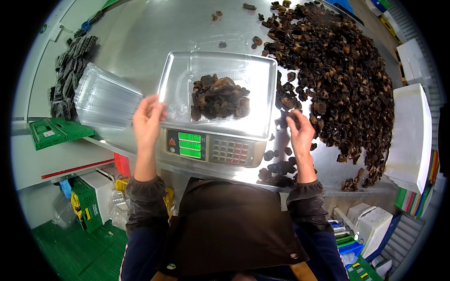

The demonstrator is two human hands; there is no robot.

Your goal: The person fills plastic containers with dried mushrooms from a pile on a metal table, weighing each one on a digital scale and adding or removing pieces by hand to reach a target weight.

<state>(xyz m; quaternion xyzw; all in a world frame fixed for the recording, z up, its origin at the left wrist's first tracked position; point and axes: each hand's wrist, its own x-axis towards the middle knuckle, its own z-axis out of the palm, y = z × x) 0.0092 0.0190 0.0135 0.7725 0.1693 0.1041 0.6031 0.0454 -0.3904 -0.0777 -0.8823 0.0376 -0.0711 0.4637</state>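
Note:
A clear plastic clamshell box (218, 45) lies with its lid spread back on the steel pan (172, 84) of a digital scale (258, 154). Dark brown wood ear mushrooms (221, 100) are heaped in the box's near half. My left hand (147, 121) is beside the pan's left edge, fingers loosely curled and apart, with nothing seen in them. My right hand (301, 131) reaches to the loose mushrooms (288, 102) right of the scale. Dark pieces lie at its fingertips; whether one is pinched between them is unclear.
Nested clear plastic boxes (107, 96) lie left of the scale, before a pile of dark packs (72, 70). A large mushroom heap (337, 77) covers the steel table's right side. White boxes (409, 137) stand at its right edge; a green crate (58, 131) is at left.

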